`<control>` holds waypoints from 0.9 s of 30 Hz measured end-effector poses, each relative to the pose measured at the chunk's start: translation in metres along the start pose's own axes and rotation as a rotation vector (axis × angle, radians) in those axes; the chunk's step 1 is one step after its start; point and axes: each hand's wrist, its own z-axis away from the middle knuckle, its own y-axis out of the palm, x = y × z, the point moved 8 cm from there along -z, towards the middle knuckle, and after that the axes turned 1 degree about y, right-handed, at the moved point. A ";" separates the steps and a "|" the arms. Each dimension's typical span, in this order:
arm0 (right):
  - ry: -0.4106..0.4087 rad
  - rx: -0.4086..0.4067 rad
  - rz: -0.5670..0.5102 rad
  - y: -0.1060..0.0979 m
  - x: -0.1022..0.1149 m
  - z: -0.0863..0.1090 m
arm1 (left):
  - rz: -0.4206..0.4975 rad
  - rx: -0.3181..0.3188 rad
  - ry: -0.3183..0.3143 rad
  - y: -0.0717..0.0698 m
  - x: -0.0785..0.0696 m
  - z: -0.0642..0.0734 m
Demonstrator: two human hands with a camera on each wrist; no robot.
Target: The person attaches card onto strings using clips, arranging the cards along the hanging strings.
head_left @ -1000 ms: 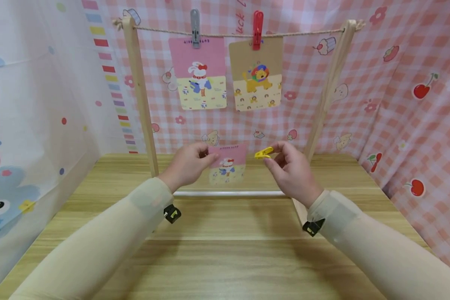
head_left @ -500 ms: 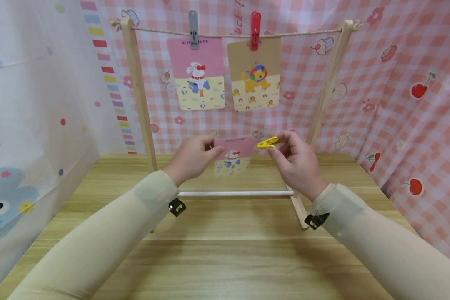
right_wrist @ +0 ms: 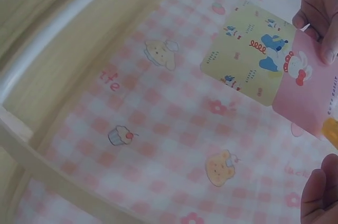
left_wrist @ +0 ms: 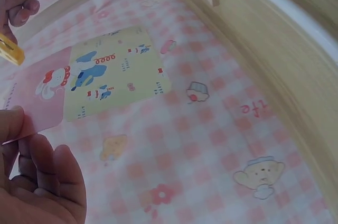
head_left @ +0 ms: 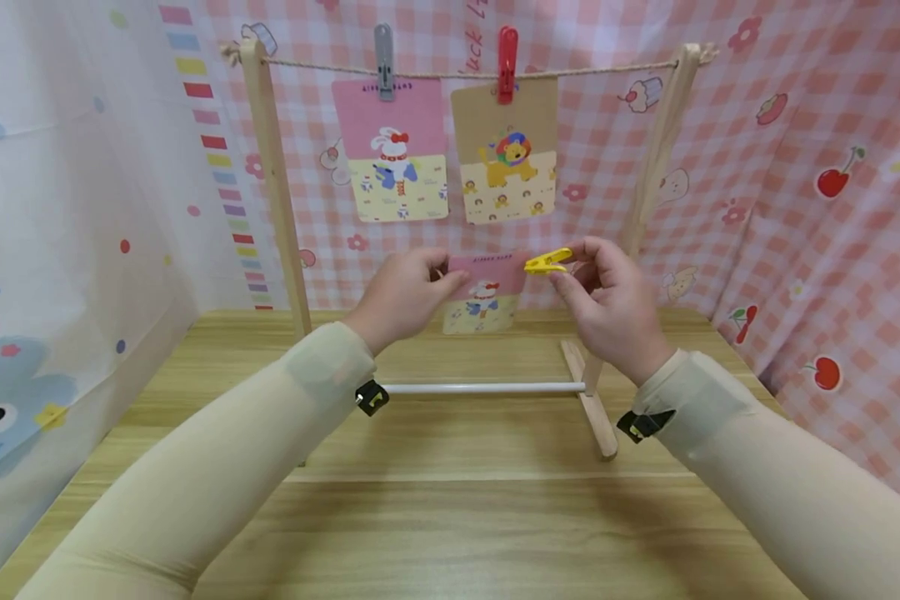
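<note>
My left hand (head_left: 405,298) pinches the upper left edge of a pink-and-yellow rabbit card (head_left: 483,293) between thumb and fingers. The card hangs upright above the table. In my right hand (head_left: 611,308) a yellow clothespin (head_left: 549,262) is pinched, its tip right at the card's upper right corner. In the left wrist view the card (left_wrist: 113,78) shows whole apart from the thumbed edge. The right wrist view has the clothespin (right_wrist: 331,130) overlapping the pink corner. Overhead, a grey clothespin (head_left: 384,62) holds a matching rabbit card (head_left: 392,179), and a red one (head_left: 507,65) holds a lion card (head_left: 504,183).
A twine line (head_left: 607,70) runs between two wooden posts (head_left: 273,175), with room on the line right of the lion card. A white bar (head_left: 480,388) joins the stand low down, over the wooden table (head_left: 450,517). Behind hangs a pink checked cloth (head_left: 592,150).
Both hands have risen and shifted right, carrying the card and the yellow clothespin. The clothespin's tip has come from a gap beside the card to its upper right corner.
</note>
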 end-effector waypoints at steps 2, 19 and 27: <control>-0.007 -0.009 0.009 -0.004 0.002 -0.002 | -0.004 -0.008 0.005 -0.001 -0.005 -0.002; -0.029 -0.055 0.024 -0.028 0.016 -0.022 | 0.006 -0.036 0.027 -0.012 -0.035 -0.017; -0.028 -0.096 0.027 -0.040 0.026 -0.032 | -0.012 -0.046 0.024 -0.019 -0.050 -0.023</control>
